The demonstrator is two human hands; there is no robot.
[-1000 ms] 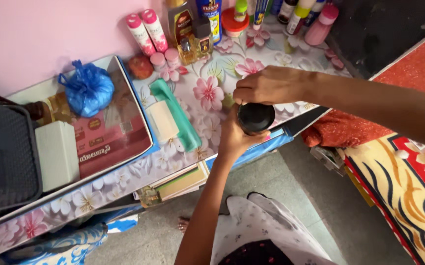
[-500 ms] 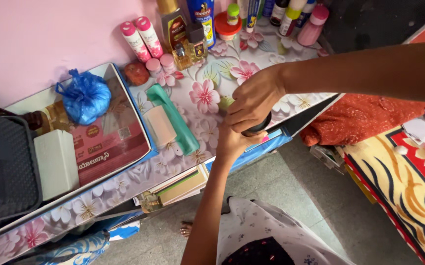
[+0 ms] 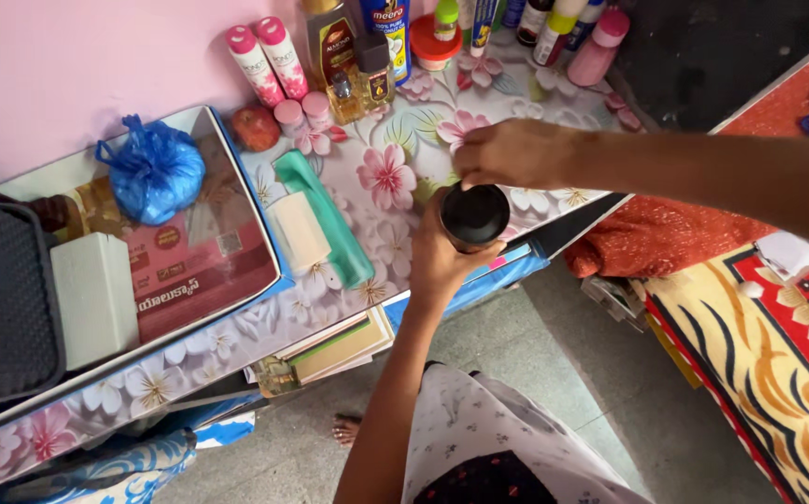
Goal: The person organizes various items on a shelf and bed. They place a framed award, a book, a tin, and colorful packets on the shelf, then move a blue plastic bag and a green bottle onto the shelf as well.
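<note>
The small round black container is held upright in front of the person's body, just over the front edge of the bench with its flower-printed covering. Its long axis runs up towards the camera, so only its dark circular top shows. The left hand comes up from below and wraps around the body of the container, clamped on it. The right hand reaches in from the right side and sits right behind the container's far rim, fingertips curled down at the top edge; whether it pinches a lid or only touches the rim cannot be told. Both hands thus meet at the container, the left under and around it, the right above and beyond it, so neither is farther off.

On the bench to the left lie a cream bar on a long teal case, well apart from the hands.
</note>
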